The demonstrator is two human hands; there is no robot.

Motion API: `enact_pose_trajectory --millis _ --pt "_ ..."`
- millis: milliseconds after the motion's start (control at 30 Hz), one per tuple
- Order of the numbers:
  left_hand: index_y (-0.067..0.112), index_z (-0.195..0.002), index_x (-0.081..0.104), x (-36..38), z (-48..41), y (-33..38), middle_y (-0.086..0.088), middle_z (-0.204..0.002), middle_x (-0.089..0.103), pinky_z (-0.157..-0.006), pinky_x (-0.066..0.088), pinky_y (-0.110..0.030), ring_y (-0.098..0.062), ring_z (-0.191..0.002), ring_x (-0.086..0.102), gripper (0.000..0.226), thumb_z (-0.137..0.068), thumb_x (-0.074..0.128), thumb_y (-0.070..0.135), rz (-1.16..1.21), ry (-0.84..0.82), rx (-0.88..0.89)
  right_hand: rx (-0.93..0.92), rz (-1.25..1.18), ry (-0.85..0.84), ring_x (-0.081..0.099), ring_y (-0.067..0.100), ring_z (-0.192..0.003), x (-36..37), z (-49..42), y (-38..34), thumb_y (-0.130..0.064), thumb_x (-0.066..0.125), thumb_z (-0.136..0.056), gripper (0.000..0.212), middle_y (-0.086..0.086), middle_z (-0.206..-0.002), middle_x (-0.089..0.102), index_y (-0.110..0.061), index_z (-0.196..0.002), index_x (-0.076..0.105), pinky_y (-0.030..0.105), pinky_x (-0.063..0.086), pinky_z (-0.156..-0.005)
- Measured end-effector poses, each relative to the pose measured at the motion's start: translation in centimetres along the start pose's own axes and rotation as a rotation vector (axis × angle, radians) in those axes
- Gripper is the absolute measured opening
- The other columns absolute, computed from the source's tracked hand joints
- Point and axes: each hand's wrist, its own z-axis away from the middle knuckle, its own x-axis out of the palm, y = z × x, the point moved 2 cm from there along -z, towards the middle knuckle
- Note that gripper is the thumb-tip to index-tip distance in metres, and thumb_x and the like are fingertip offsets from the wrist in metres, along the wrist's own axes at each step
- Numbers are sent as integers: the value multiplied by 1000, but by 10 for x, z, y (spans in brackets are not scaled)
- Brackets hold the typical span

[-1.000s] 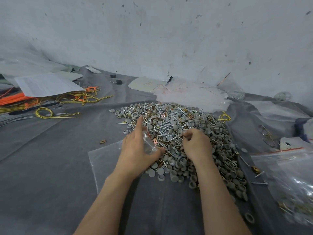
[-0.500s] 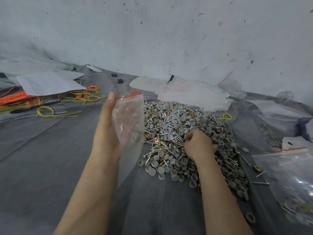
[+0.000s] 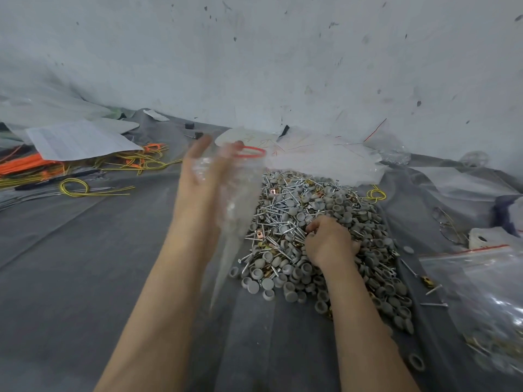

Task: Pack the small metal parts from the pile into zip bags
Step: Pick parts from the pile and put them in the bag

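Fingers [image 3: 198, 149] of left hand [image 3: 201, 179] hold a crinkly clear bag [image 3: 240, 205]; right hand's [image 3: 329, 241] curled fingers clutch parts [image 3: 297, 210]: round grey caps, slim nails.

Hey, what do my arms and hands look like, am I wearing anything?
The left forearm and right forearm are bare to the frame's edge: no sleeves, gloves, watch or bracelets. The left hand is motion-blurred, so rings there are unclear; the right hand shows none.
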Motion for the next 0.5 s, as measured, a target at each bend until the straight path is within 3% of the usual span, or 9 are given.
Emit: enact_pose_trajectory --millis 100,167,233,333,433,500 --pt "32 -140 30 20 3 10 25 -111 61 -89 38 -6 12 -107 52 92 -66 78 57 -534 -160 192 -11 -6 1 46 28 -119 1 0 -1 -16 47 -92 23 3 -117 58 -24 -111 58 43 31 -100" --pt "23 -145 28 26 1 13 23 -110 57 -85 32 2 13 -106 50 96 -69 76 55 -699 -223 234 -20 -15 10 47 28 -118 1 0 -1 -16 47 -92 23 3 -117 59 -24 -110 58 43 31 -100" --pt "25 -143 30 22 -3 18 24 -109 58 -84 33 3 13 -104 51 92 -70 75 56 -686 -177 278 -20 -27 11 48 28 -117 1 0 0 -15 47 -91 24 3 -116 59 -24 -109 59 43 32 -99" --pt "30 -136 37 14 -9 17 17 -112 65 -90 41 -8 9 -105 57 83 -67 78 52 -392 -53 132 4 -27 1 47 27 -117 2 0 -1 -15 48 -91 23 3 -115 59 -26 -108 59 42 31 -99" --pt "17 -127 48 8 -14 11 -1 -116 63 -104 44 -37 -13 -108 62 70 -68 77 42 159 28 -169 14 -36 -9 47 27 -117 2 0 -2 -15 48 -91 23 2 -115 59 -28 -107 58 41 31 -97" --pt "10 -119 55 6 -16 13 -5 -110 63 -98 49 -38 -18 -103 62 64 -70 77 46 435 -27 -233 10 -42 -5 48 27 -116 1 1 -1 -16 48 -91 20 1 -114 61 -28 -104 58 40 31 -96"
